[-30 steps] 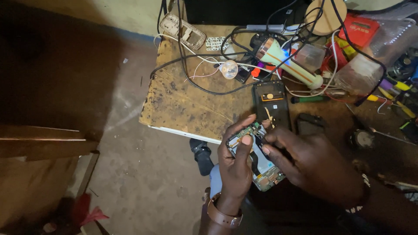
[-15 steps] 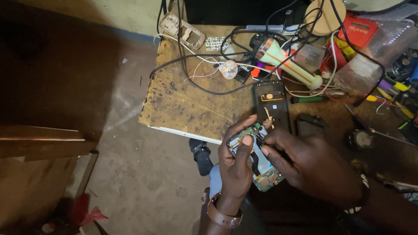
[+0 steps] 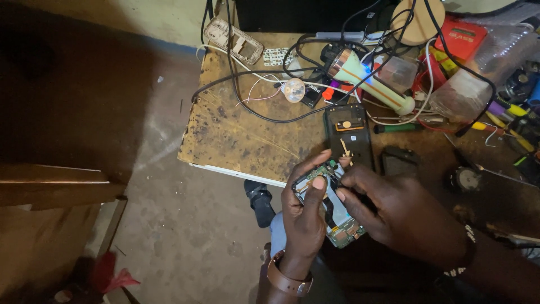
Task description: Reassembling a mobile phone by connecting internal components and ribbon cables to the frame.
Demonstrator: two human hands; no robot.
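- Your left hand [image 3: 304, 217] grips the opened phone [image 3: 333, 211] from its left side, fingers curled around the edge and the thumb pressed down on the exposed green circuit board; a brown wristband sits on that wrist.
- Your right hand [image 3: 402, 217] closes in on the phone from its right side, fingertips pinched against the board near the upper end. Whether they hold a small part or tool, you cannot tell.
- The phone sits in the air just off the near edge of the wooden table [image 3: 242, 135], above your lap, tilted with its upper end toward the table.
- Just beyond the phone, a black back cover [image 3: 347, 132] lies flat on the table, almost touching your fingertips.
- To the right of the phone, a small dark square part [image 3: 398, 162] and a round dark piece [image 3: 464, 179] lie close to your right hand.
- Farther from the phone, black cables [image 3: 253, 110] loop across the table, crowding the space past the back cover.
- Beyond the cables, a pale green torch [image 3: 368, 84] lies at a slant, with a small round bulb piece [image 3: 293, 89] to its left.
- At the far end from the phone, a beige phone frame [image 3: 233, 42] rests at the table's far left corner.
- Far right of the phone, a red box [image 3: 462, 36] and clear plastic containers [image 3: 484, 76] sit among screwdrivers [image 3: 506, 121].
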